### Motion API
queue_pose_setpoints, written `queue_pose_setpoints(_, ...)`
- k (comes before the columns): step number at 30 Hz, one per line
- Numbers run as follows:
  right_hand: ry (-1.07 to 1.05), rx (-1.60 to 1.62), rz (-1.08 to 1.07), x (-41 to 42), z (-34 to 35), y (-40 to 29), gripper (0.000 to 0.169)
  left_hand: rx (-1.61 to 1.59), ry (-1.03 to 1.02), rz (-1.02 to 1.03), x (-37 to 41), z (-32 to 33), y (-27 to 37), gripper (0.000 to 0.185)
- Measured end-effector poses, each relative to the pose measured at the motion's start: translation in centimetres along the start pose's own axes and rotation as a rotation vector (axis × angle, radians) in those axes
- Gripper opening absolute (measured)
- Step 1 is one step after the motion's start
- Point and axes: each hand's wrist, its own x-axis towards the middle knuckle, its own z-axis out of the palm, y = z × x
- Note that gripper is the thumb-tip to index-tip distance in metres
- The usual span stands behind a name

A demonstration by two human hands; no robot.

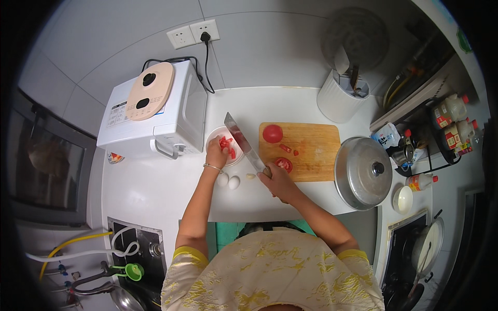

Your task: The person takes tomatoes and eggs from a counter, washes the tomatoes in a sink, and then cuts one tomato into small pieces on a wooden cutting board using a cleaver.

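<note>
My left hand (216,154) is in the white bowl (238,158), its fingers at chopped tomato pieces (225,143); whether they grip any is unclear. My right hand (281,182) holds a kitchen knife (246,145) by its handle, the wet blade pointing up and left past the bowl's right edge. On the wooden cutting board (315,151) lie a tomato piece with its skin up (272,133), a cut tomato half (283,165) close to my right hand, and small tomato bits (285,147). Two white eggs (234,182) and a garlic clove (250,176) rest on the counter below the bowl.
A white microwave oven (155,132) stands at the left. Right of the board are a large metal lid (363,173) and a small bowl (402,200). A utensil holder (341,97) stands behind. The sink (155,229) is lower left, the stove (397,248) lower right.
</note>
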Motion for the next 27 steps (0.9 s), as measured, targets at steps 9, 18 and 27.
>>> queue_pose_setpoints(9,0.029,0.33,0.173,-1.9,-2.6,0.7,0.02,0.036,0.15,0.195,-1.7,-1.4,5.0,0.039)
queue_pose_setpoints(18,0.321,0.613,0.209,-7.5,-7.0,5.6,0.018,-0.085,-0.261,0.61,-1.3,6.3,13.0,0.023)
queue_pose_setpoints(27,0.564,0.722,0.27,-13.0,-9.1,11.0,0.017,0.396,-0.507,0.756,1.7,16.2,16.0,0.016)
